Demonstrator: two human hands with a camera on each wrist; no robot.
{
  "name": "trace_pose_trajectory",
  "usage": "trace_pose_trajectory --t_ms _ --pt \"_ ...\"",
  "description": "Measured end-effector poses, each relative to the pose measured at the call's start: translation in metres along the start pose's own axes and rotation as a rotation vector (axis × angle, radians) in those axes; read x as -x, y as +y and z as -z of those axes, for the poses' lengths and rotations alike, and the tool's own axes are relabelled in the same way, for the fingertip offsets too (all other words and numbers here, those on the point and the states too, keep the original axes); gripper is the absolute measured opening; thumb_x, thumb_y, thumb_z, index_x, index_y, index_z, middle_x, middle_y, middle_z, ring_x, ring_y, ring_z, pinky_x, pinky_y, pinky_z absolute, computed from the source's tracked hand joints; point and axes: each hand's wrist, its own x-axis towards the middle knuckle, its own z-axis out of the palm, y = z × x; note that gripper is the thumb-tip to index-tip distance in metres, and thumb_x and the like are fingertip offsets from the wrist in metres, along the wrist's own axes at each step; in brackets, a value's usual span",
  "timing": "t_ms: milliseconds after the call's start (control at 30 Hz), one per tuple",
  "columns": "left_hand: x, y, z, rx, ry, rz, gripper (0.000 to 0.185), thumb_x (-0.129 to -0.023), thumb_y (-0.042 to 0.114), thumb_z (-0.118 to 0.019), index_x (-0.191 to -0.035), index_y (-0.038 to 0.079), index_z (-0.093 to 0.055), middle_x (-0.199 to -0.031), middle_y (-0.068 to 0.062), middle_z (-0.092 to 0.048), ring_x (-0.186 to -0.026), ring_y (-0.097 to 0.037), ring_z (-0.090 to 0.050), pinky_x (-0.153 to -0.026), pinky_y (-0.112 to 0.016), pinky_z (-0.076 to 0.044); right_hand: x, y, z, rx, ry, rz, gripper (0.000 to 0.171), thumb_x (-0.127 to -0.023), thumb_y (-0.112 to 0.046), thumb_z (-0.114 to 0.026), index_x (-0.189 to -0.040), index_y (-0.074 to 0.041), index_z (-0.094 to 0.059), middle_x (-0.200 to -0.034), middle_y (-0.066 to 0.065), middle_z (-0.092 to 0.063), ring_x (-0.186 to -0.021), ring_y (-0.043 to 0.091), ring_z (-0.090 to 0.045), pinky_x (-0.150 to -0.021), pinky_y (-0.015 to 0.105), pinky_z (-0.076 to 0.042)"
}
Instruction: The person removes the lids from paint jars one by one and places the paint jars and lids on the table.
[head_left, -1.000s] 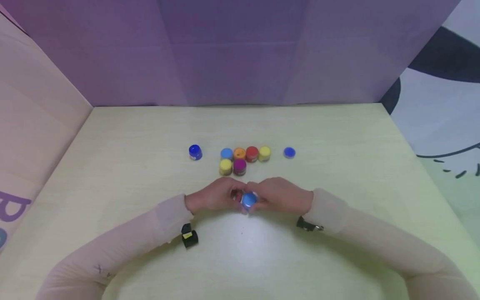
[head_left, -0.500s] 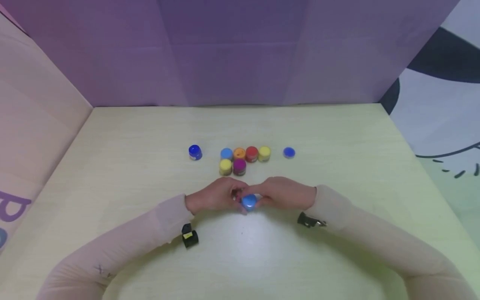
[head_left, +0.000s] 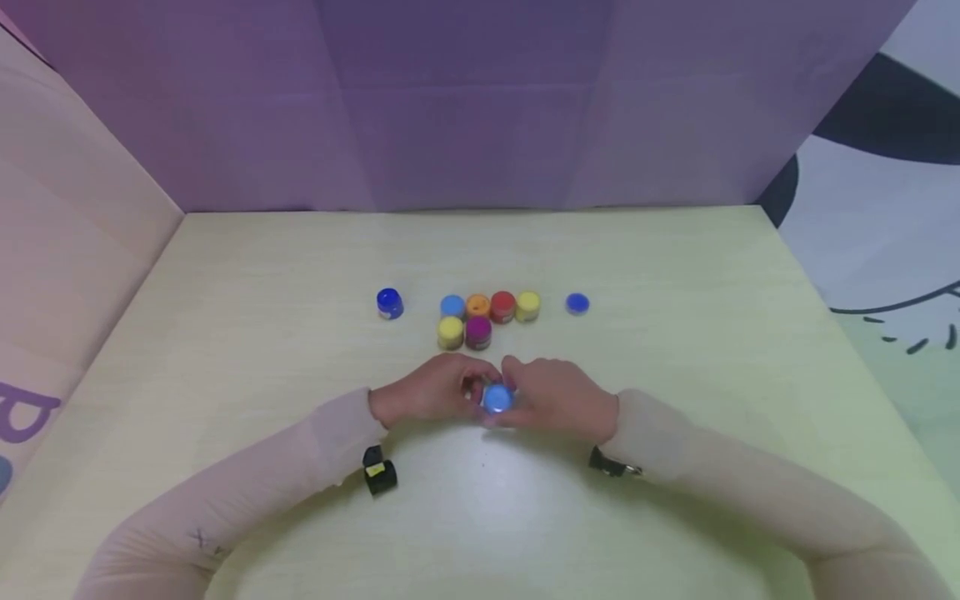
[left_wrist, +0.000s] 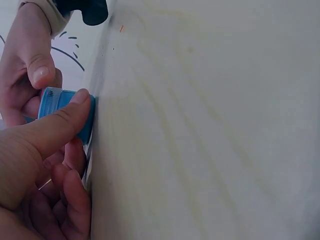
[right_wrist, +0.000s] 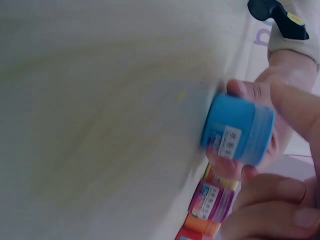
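Note:
A light blue paint jar [head_left: 498, 398] with a pale label stands upright at the table surface between both hands. My left hand [head_left: 429, 388] grips its lower body, with the thumb [left_wrist: 70, 112] lying along one side of the jar. Around the clear-edged blue lid [right_wrist: 260, 135], my right hand [head_left: 564, 397] has its thumb and fingers on opposite sides, fingertips right at the rim. The lid's top shows in the head view. Parts of the left fingers are hidden behind the jar in the right wrist view.
Beyond the hands sit a yellow jar [head_left: 450, 332], a purple jar [head_left: 478, 332], a light blue jar [head_left: 452, 307], an orange jar [head_left: 477, 306], a red jar [head_left: 502, 307] and another yellow jar [head_left: 528, 306]. A dark blue jar [head_left: 389, 304] stands left; a blue lid [head_left: 577, 303] lies right.
My right hand has turned about the lid; its index finger lay over the top half a second ago and now sits at the far side. My left hand has stayed in place.

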Motion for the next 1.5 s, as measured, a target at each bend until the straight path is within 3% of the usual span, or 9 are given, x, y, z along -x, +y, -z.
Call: trace_pose_trajectory --t_ms 400,600,800,933,1200,1267,1367,1433,1500 --pt "0.001 -0.001 0.000 -0.005 -0.017 0.005 0.041 -0.082 0.016 -0.074 -0.121 0.014 -0.062 -0.081 0.006 -0.057 -0.079 -0.012 -0.051 -0.070 -0.023 -0.042 -0.002 -0.002 0.003 0.005 -0.012 0.021 0.040 -0.082 -0.044 -0.070 -0.095 -0.012 -0.051 -0.059 -0.007 -0.043 -0.050 0.007 -0.040 -0.048 0.019 -0.032" --pt "0.000 -0.001 0.000 0.008 -0.025 0.024 0.041 -0.080 0.019 -0.076 -0.119 0.016 -0.063 -0.080 0.006 -0.057 -0.079 -0.013 -0.051 -0.069 -0.024 -0.042 0.000 0.000 0.007 0.015 -0.033 0.077 0.030 -0.086 -0.032 -0.069 -0.102 -0.011 -0.054 -0.063 -0.008 -0.050 -0.054 0.007 -0.044 -0.053 0.019 -0.038" --pt "-0.001 -0.001 0.001 0.033 -0.034 0.036 0.031 -0.079 0.021 -0.077 -0.108 0.019 -0.066 -0.077 0.004 -0.056 -0.077 -0.014 -0.051 -0.067 -0.023 -0.041 0.001 0.004 0.011 -0.041 -0.034 0.173 0.030 -0.087 -0.025 -0.068 -0.113 -0.011 -0.062 -0.085 -0.004 -0.068 -0.069 0.006 -0.059 -0.070 0.023 -0.049" --pt "-0.001 -0.002 0.001 0.026 -0.033 0.034 0.029 -0.079 0.021 -0.077 -0.105 0.019 -0.066 -0.076 0.005 -0.055 -0.076 -0.013 -0.051 -0.066 -0.022 -0.040 0.002 0.007 0.013 -0.070 -0.045 0.201 0.034 -0.086 -0.018 -0.069 -0.120 -0.012 -0.062 -0.099 -0.001 -0.070 -0.079 0.006 -0.062 -0.078 0.025 -0.050" --pt "-0.001 -0.001 0.001 0.031 -0.035 0.051 0.027 -0.080 0.021 -0.076 -0.104 0.019 -0.065 -0.077 0.005 -0.056 -0.079 -0.014 -0.051 -0.068 -0.025 -0.041 0.003 0.009 0.015 -0.090 -0.059 0.212 0.039 -0.085 -0.011 -0.069 -0.123 -0.016 -0.062 -0.098 -0.004 -0.070 -0.074 0.002 -0.057 -0.075 0.021 -0.048" --pt "0.000 0.000 0.001 0.035 -0.031 0.055 0.027 -0.080 0.021 -0.076 -0.105 0.019 -0.065 -0.077 0.005 -0.056 -0.080 -0.014 -0.051 -0.069 -0.025 -0.041 0.003 0.008 0.015 -0.093 -0.049 0.214 0.040 -0.085 -0.014 -0.070 -0.124 -0.016 -0.061 -0.084 -0.006 -0.068 -0.066 0.001 -0.053 -0.067 0.019 -0.045" --pt "0.001 0.002 0.002 0.035 -0.026 0.056 0.034 -0.080 0.019 -0.076 -0.111 0.018 -0.065 -0.077 0.004 -0.056 -0.079 -0.014 -0.052 -0.069 -0.024 -0.042 0.003 0.005 0.014 -0.060 -0.013 0.203 0.041 -0.086 -0.022 -0.070 -0.123 -0.013 -0.058 -0.062 -0.009 -0.050 -0.055 0.002 -0.041 -0.054 0.018 -0.036" --pt "0.001 0.002 0.002 0.029 -0.023 0.046 0.040 -0.080 0.017 -0.076 -0.118 0.015 -0.064 -0.078 0.004 -0.057 -0.077 -0.013 -0.051 -0.069 -0.024 -0.042 0.003 0.003 0.012 -0.028 0.009 0.168 0.041 -0.085 -0.030 -0.070 -0.118 -0.010 -0.057 -0.055 -0.009 -0.036 -0.049 0.004 -0.033 -0.048 0.018 -0.028" --pt "0.001 0.002 0.002 0.016 -0.024 0.026 0.044 -0.081 0.015 -0.075 -0.122 0.013 -0.062 -0.079 0.004 -0.057 -0.077 -0.012 -0.051 -0.069 -0.023 -0.043 0.003 0.000 0.009 0.001 0.032 0.129 0.041 -0.084 -0.038 -0.070 -0.109 -0.010 -0.056 -0.055 -0.010 -0.035 -0.048 0.003 -0.032 -0.045 0.018 -0.025"
